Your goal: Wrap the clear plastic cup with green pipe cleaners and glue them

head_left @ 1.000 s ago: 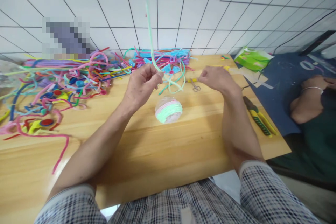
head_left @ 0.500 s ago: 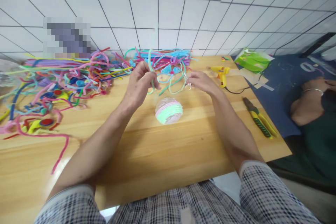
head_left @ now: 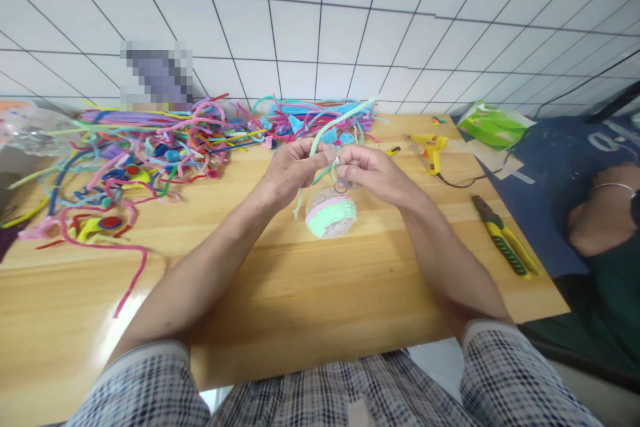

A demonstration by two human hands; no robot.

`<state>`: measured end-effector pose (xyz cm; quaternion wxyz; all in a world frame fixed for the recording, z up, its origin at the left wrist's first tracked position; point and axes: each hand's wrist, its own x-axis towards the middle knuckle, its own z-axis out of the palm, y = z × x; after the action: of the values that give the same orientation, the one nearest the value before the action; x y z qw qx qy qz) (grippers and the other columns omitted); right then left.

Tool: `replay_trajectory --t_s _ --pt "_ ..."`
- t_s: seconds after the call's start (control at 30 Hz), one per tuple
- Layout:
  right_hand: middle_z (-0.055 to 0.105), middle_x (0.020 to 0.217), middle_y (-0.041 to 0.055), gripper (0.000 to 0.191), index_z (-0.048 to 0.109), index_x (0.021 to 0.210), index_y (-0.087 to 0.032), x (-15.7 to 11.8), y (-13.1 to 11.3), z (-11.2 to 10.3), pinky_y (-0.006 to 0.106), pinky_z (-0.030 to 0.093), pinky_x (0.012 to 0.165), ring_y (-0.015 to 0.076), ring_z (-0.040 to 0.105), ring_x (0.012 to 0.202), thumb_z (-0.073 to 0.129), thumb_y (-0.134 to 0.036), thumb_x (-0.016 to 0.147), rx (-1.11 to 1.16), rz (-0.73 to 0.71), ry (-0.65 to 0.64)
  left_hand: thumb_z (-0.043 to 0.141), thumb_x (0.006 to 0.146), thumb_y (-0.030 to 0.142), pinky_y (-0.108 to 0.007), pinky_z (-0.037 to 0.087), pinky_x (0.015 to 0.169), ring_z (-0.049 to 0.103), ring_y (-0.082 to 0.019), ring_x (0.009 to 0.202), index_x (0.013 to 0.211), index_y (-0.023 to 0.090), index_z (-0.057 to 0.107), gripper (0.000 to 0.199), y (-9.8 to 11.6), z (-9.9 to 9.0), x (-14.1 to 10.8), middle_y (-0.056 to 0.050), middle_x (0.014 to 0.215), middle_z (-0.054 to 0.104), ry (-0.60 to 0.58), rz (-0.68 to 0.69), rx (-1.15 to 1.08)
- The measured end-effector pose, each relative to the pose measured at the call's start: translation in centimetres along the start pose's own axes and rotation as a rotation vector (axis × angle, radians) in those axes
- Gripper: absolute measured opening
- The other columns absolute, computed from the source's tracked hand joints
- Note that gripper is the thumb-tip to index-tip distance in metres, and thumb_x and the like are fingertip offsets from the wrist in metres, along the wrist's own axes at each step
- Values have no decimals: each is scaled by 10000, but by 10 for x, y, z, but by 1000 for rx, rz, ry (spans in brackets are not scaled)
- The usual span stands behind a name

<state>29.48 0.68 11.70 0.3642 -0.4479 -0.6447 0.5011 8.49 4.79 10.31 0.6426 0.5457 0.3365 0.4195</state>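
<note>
My left hand [head_left: 294,172] is closed in a pinch on a pale green pipe cleaner [head_left: 345,116], whose one end rises to the upper right while the other hangs below the fingers. Close beside it, my right hand [head_left: 371,173] pinches a small metal key ring [head_left: 341,187] that dangles under the fingertips. Green strands run between the two hands, but their exact path is hidden by the fingers. Directly below lies a ball [head_left: 331,219] on the table, partly wrapped in mint green and pink bands; neither hand appears to hold it.
A tangled heap of pipe cleaners [head_left: 175,147] covers the left; bundled ones [head_left: 320,109] lie at the back. To the right are a yellow glue gun [head_left: 431,147] with its cord, pliers [head_left: 505,237] and a green packet [head_left: 493,125]. Another person's arm [head_left: 607,210] is at far right.
My hands have come together above the ball. The pale green pipe cleaner has swung from upright to slanting right, and the view has shifted slightly left.
</note>
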Motion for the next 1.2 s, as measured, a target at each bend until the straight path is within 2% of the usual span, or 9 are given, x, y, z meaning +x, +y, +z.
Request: replay_trajectory --t_s 0.13,0.27,0.43,0.57,0.73,0.83,0.9,1.03,1.2 --pt "800 841 39 427 734 969 -210 1 -4 -5 259 417 554 128 612 634 798 -632 952 222 105 -90 1010 670 617 -259 179 449 246 -58 463 781 244 671 516 0 -1 1 98 555 388 64 95 -18" --pt "754 807 24 380 735 985 -192 5 -2 -7 239 405 497 116 583 601 849 -542 893 425 142 -194 1004 695 656 -268 170 450 232 -61 462 807 253 636 557 2 -1 0 101 567 379 64 145 -30" --pt "661 805 -36 460 747 1028 -198 6 2 -8 209 442 532 90 556 641 1002 -499 792 489 116 -261 1006 714 683 -262 180 466 230 -63 466 833 252 644 575 3 -4 1 106 542 379 51 152 -14" --pt "691 888 -17 488 756 1032 -207 4 -1 -9 224 464 582 98 569 700 1036 -514 775 407 56 -195 973 743 676 -266 186 461 229 -70 479 851 263 584 577 0 -8 6 104 578 359 105 134 -12" --pt "766 982 19 460 766 1008 -234 1 -5 -10 247 493 670 152 659 857 1039 -488 739 251 -8 -69 805 860 538 -279 248 443 307 -68 476 924 270 578 357 -2 -13 10 56 781 578 196 98 -121" --pt "787 1048 30 455 770 1028 -236 1 -6 -9 300 543 786 172 687 909 1021 -500 755 155 -31 -24 803 848 347 -246 367 484 446 -89 535 916 258 610 223 -2 -14 11 54 768 571 205 110 -166" --pt "783 1042 24 451 764 1030 -234 1 -6 -8 327 548 833 174 681 906 1011 -508 771 93 -63 18 811 885 305 -228 484 576 565 -107 643 909 249 635 186 -3 -15 12 41 791 604 236 120 -167" --pt "767 971 -2 401 758 1013 -235 -1 -7 -4 324 508 776 162 645 829 977 -474 777 -30 -94 74 863 956 402 -226 528 668 600 -113 729 893 239 656 271 -5 -16 14 21 858 675 267 182 -87" --pt "781 987 -4 257 754 1034 -239 -4 -8 -1 322 479 743 166 647 815 846 -349 821 -214 -127 149 953 850 554 -230 506 632 612 -101 704 900 246 624 454 -6 -18 13 43 815 628 131 236 -60"
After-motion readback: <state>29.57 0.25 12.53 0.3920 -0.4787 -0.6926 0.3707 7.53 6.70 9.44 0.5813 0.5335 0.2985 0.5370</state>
